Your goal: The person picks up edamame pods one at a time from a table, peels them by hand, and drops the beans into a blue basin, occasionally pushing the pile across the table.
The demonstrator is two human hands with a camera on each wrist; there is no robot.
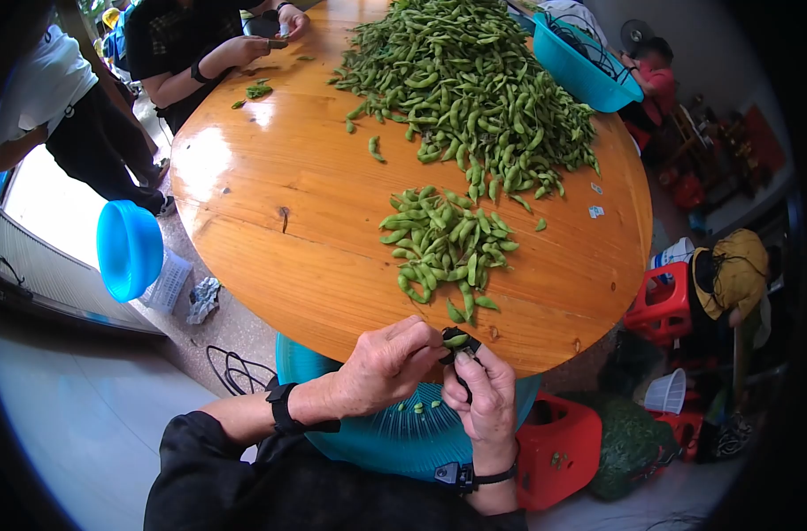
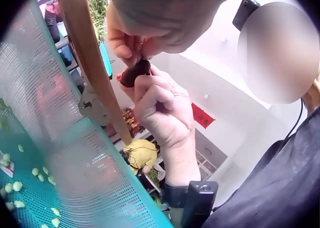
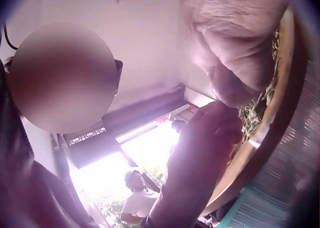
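My right hand (image 1: pixel 485 394) grips a small black tool (image 1: pixel 464 386) just off the table's near edge; its exact kind is hidden by the fingers. A green soybean pod (image 1: pixel 456 340) lies against the tool's top. From the left, my left hand (image 1: pixel 390 367) meets it, thumb and finger pinched together at the pod's end. The left wrist view shows the dark rounded tool (image 2: pixel 136 73) in the right fist, left fingertips right above it. Below both hands sits a teal basket (image 1: pixel 324 365) holding several shelled beans (image 1: pixel 418 407).
A small pile of pods (image 1: pixel 447 239) lies on the round wooden table (image 1: pixel 288 257), with a large heap (image 1: pixel 474 88) behind. Another person's hands (image 1: pixel 262 44) work at the far left. A blue basin (image 1: pixel 585 66) sits at the far right; red stools (image 1: pixel 558 451) stand to the right.
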